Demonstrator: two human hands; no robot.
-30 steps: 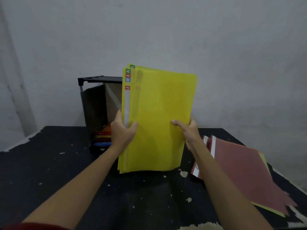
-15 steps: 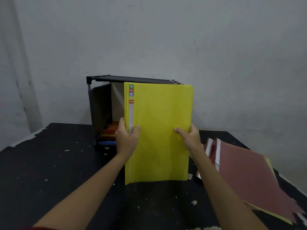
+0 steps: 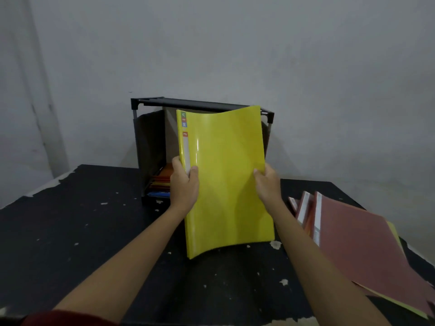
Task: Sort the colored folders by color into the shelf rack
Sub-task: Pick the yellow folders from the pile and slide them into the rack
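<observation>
Yellow folders stand nearly upright in front of the black shelf rack, bowed, with the lower edge just above the table. My left hand grips their left spine edge, thumb on the front. My right hand grips the right edge. Orange, yellow and blue folders lie stacked low inside the rack, partly hidden by my left hand. A pile of reddish-brown folders lies on the table at the right, with a yellow one showing beneath it.
The black table has chipped paint and runs to a grey wall behind the rack. The rack's top bar spans above the yellow folders. The table's right edge lies close to the reddish pile.
The yellow folders were squared up into one flush stack and lowered toward the table. They now bow and tilt back toward the rack. Both hands kept their hold.
</observation>
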